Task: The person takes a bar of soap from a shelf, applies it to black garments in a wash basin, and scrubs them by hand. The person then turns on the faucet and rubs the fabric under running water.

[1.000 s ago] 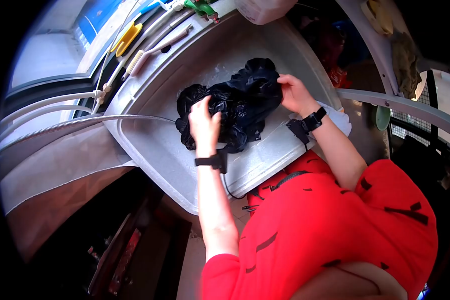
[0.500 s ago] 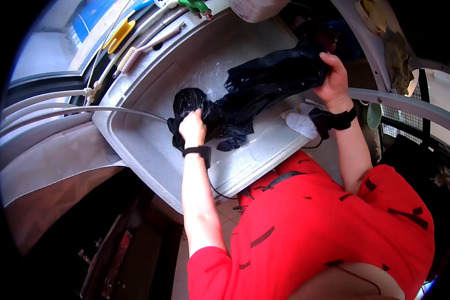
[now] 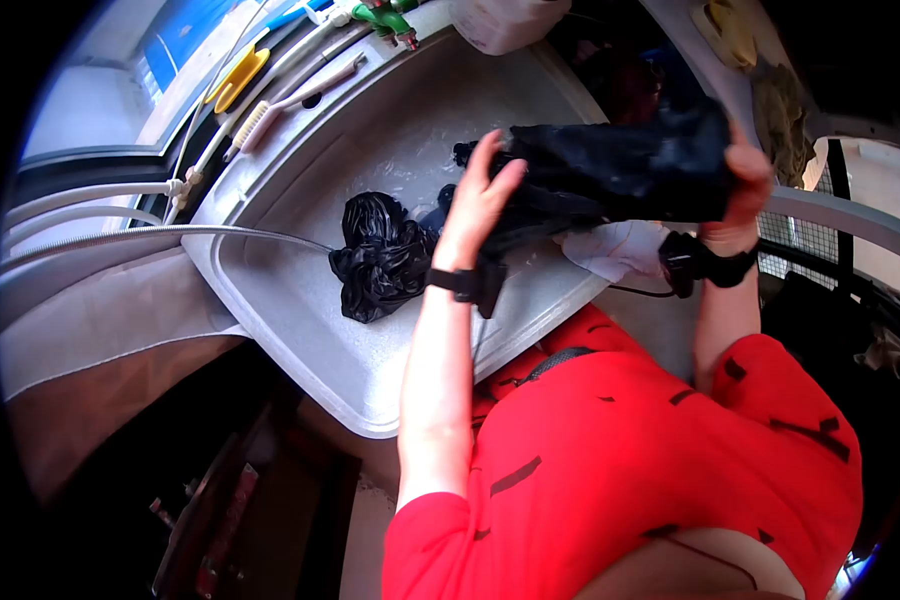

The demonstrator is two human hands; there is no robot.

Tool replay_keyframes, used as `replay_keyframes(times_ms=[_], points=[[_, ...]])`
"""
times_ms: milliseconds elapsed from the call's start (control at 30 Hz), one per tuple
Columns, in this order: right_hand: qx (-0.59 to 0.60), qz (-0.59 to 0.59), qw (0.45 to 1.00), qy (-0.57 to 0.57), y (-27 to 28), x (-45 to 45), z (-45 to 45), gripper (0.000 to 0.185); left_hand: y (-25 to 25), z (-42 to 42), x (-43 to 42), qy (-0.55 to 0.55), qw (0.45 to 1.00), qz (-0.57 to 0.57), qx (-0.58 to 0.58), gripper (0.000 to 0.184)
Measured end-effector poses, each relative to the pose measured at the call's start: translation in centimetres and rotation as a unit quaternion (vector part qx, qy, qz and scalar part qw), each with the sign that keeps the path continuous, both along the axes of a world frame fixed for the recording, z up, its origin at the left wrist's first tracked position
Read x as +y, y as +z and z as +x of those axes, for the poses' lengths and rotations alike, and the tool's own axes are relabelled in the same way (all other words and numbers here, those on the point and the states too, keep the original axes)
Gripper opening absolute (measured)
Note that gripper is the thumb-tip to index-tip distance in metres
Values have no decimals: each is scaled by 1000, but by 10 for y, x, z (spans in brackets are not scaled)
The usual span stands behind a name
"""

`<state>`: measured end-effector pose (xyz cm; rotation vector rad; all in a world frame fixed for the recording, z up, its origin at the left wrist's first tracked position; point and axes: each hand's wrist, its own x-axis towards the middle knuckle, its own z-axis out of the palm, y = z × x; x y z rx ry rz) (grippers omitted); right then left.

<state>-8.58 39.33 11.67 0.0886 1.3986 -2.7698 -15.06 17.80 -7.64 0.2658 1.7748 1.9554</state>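
Observation:
My right hand [image 3: 746,188] is closed on the end of a long, wet black plastic bag [image 3: 620,170], held up over the right side of the grey sink [image 3: 310,370]. My left hand [image 3: 475,210] is against the near left end of this bag, its thumb and fingers stretched out and apart. Left of that hand, a crumpled, shiny black plastic bundle [image 3: 375,260] lies on the sink bottom. Whether the bundle and the held bag are joined cannot be seen behind my left hand.
A flexible metal hose [image 3: 170,230] reaches into the sink from the left. A scrub brush [image 3: 255,125] and a yellow holder [image 3: 240,80] lie along the back ledge. A green tap [image 3: 390,20] stands behind the sink. White cloth [image 3: 615,250] hangs over the right rim.
My left hand has let go of the black bundle and moved right to the held bag, its fingers spreading. My right hand has moved right with the bag.

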Motion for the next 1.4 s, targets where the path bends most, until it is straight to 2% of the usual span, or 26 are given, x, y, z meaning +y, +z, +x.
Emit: replay_keyframes(times_ms=[33, 133, 233, 267, 300, 333, 367, 433, 533, 567, 667, 767, 833, 867, 900, 967, 1000, 1033, 1100, 1133, 1167, 1233, 1267, 1300, 1367, 1400], points=[[32, -54, 998, 9, 7, 5, 1, 62, 11, 3, 13, -12, 996, 80, -47, 69], [74, -91, 993, 17, 22, 18, 0, 57, 51, 15, 29, -44, 983, 151, -90, 78], [16, -78, 997, -14, 16, 13, -19, 41, 43, 13, 18, -56, 998, -21, -36, 65], [120, 240, 960, -80, 4, -9, -19, 37, 36, 10, 8, 3, 999, -54, -5, 60], [-66, 112, 991, 15, 0, -4, -38, 36, 26, 6, -4, 62, 994, -85, 24, 55], [-67, 189, 980, 18, -17, -12, -47, 22, 5, 1, -17, 145, 988, -37, 31, 51], [-104, 244, 964, 21, -39, -16, -55, 24, 2, -10, -34, 161, 986, -10, 32, 51], [-78, 362, 929, 1, -85, -23, -70, 26, -14, -20, -65, 223, 967, 64, -107, 47], [-68, 435, 898, -5, -149, -33, -95, 28, -41, -40, -99, 253, 952, 91, -148, 29], [77, 556, 821, -106, -188, -31, -109, 31, -48, -43, -106, 254, 949, 91, -165, 26], [61, 568, 807, -148, -205, -49, -127, 33, -26, -58, -102, 231, 941, 145, -201, 20], [10, 564, 810, -159, -177, -64, -132, 32, -22, -72, -89, 158, 947, 230, -162, 40], [12, 473, 880, -34, -169, -70, -135, 29, 6, -63, -66, 137, 948, 232, -171, 56], [-7, 477, 878, 46, -163, -74, -133, 27, 7, -61, -56, 89, 959, 224, -151, 69], [-20, 451, 886, 107, -159, -82, -130, 28, 10, -57, -44, 96, 953, 241, -156, 71], [-28, 309, 945, 103, -165, -90, -123, 29, -7, -62, -33, 74, 952, 267, -132, 68], [-88, 223, 968, 79, -163, -87, -118, 29, -5, -61, -33, 82, 940, 273, -187, 57], [-85, 223, 968, 80, -164, -85, -114, 29, -8, -64, -34, 107, 956, 197, -190, 43], [-62, 295, 951, -67, -170, -82, -106, 30, -19, -69, -39, 199, 953, 135, -185, 35], [-158, 294, 938, -92, -177, -79, -101, 27, -36, -72, -44, 250, 945, 140, -158, 32], [-157, 292, 938, -96, -187, -74, -96, 27, -60, -76, -54, 278, 948, 71, -135, 33], [-244, 216, 945, -29, -208, -66, -93, 23, -102, -88, -69, 232, 967, -54, -92, 42], [-300, 154, 941, -12, -210, -76, -84, 19, -122, -75, -70, 216, 936, -279, 3, 47], [-355, 92, 930, 5, -211, -89, -69, 17, -135, -59, -71, 188, 847, -487, 96, 53], [-371, -18, 927, 47, -235, -96, -50, 26, -125, -41, -65, 42, 860, -496, 117, 60], [-397, -67, 914, 50, -251, -102, -41, 31, -134, -40, -66, 32, 864, -489, 112, 61]])
